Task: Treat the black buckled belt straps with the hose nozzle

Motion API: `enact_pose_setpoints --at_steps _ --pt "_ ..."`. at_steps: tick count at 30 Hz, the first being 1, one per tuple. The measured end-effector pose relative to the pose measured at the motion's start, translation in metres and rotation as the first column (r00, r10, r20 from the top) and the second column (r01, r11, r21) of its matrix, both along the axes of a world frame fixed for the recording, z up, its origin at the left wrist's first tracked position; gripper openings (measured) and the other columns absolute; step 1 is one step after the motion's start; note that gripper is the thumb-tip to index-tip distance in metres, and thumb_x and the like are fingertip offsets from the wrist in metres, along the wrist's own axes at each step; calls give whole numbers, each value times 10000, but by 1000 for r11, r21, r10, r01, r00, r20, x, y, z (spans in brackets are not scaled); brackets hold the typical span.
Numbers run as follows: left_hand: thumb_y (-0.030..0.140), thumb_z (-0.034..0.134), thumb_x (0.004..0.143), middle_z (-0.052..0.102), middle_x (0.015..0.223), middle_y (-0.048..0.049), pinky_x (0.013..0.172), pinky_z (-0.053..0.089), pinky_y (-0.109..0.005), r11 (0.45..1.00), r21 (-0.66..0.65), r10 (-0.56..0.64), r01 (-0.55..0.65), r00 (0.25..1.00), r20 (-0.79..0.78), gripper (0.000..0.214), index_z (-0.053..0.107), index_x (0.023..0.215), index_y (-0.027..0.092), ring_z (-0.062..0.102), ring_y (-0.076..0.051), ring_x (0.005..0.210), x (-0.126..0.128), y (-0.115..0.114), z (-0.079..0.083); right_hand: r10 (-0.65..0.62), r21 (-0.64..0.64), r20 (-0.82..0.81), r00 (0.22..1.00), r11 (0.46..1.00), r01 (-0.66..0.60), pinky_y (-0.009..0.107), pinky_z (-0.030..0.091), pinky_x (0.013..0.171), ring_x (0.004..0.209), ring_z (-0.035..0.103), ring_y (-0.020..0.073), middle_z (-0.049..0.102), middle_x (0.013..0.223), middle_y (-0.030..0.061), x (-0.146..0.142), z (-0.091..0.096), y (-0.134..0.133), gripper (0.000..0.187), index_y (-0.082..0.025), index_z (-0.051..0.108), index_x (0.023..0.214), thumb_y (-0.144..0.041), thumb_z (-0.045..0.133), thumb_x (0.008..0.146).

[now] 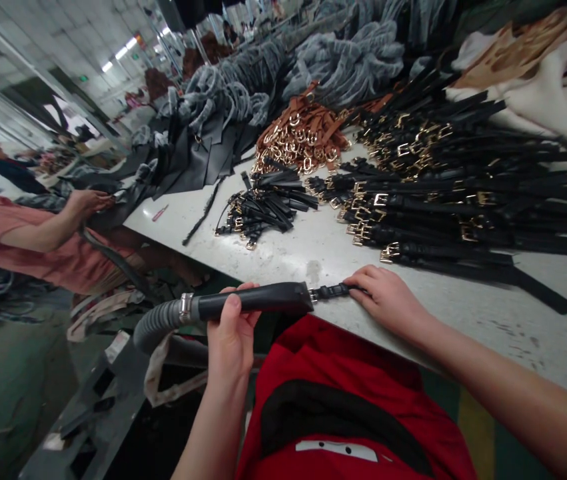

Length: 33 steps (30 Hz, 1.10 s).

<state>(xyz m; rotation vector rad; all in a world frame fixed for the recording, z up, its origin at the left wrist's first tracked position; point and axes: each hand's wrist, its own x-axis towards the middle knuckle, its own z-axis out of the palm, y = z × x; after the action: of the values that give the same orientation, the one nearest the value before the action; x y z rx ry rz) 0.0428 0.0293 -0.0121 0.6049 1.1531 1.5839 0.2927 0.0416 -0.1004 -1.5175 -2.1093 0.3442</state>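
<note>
My left hand (233, 323) is closed around a black hose nozzle (273, 298), whose ribbed grey hose (158, 323) is clamped on by a metal band. The nozzle's flat mouth points right. Just at that mouth is the buckle end of a short black buckle strap (332, 291), lying low over the table's front edge. My right hand (376, 290) pinches the other end of this strap; part of it is hidden under the fingers.
Black buckle straps (413, 207) lie heaped along the white table (283, 257), with a smaller black pile (263, 207) and brown straps (303, 130) behind. Wrapped grey straps (348, 60) are stacked at the back. A co-worker in a pink shirt (28, 233) stands at the left.
</note>
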Motion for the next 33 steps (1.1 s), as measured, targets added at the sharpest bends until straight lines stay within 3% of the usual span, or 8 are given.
enact_pose_setpoints --at_steps 7,15,18,24,30,33 --pt "314 799 621 723 832 -25 866 499 -409 989 65 -127 133 988 -86 333 586 853 205 678 -207 844 47 -4 4 -19 -6 19 1000 1000 19 350 434 762 861 568 225 638 940 106 0 2 -2 249 -170 679 1001 -241 470 884" --pt "334 775 659 716 883 -33 824 507 -368 980 75 -159 184 953 -257 307 593 869 205 668 -210 874 56 -1 8 -14 -23 10 1000 1000 15 338 419 762 863 567 225 640 930 100 0 5 -1 232 -171 683 991 -222 489 875" --pt "330 783 643 718 863 -37 779 521 -359 982 49 -166 181 959 -230 315 598 862 199 672 -214 859 48 2 9 -15 -25 1 1000 1000 15 334 418 763 863 565 222 641 931 95 0 4 -1 231 -173 681 994 -226 487 880" --pt "306 791 619 723 831 -21 769 537 -342 998 58 -6 11 997 -78 328 604 865 195 682 -188 843 9 5 17 -21 -19 3 1000 1000 21 345 424 776 868 566 223 643 944 89 -1 2 -1 223 -184 677 996 -212 499 865" --pt "328 788 626 725 823 -29 763 536 -347 998 -3 -64 65 997 49 333 586 854 194 692 -187 805 21 8 0 -7 12 28 1000 1000 7 354 441 774 868 574 226 642 950 101 0 1 -2 251 -179 676 1018 -216 472 877" --pt "350 781 627 728 807 -24 754 535 -335 999 -44 -30 33 997 71 324 592 837 192 694 -179 779 12 12 0 3 42 53 999 999 -5 343 439 769 867 580 220 646 951 97 0 0 -2 243 -187 671 1020 -207 478 874"
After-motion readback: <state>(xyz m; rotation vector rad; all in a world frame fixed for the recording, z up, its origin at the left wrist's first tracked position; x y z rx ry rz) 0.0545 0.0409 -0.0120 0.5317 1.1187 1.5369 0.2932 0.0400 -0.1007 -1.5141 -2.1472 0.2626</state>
